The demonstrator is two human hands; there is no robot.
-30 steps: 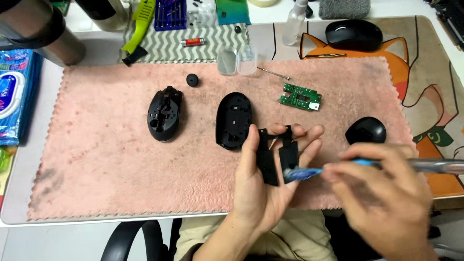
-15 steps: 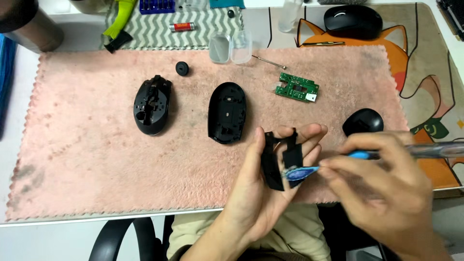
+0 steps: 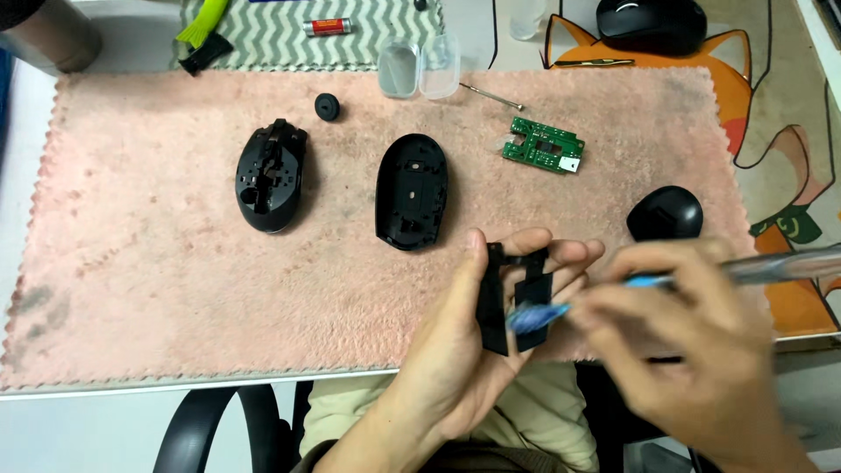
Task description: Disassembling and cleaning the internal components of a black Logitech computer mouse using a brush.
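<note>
The pink mat point(image 3: 175, 289) sat lower in view than a second before, the bench point(image 3: 105, 412) edge unchanged beneath it. The left hand point(image 3: 464, 350) stayed palm up over the mat's near edge, fingers curled around the black mouse part point(image 3: 508, 289). The right hand point(image 3: 701, 350), blurred, stayed clamped on the brush point(image 3: 648, 282), its blue bristles touching that part as before. The two mouse shells point(image 3: 272, 175) and green circuit board point(image 3: 543, 146) lay unmoved.
</note>
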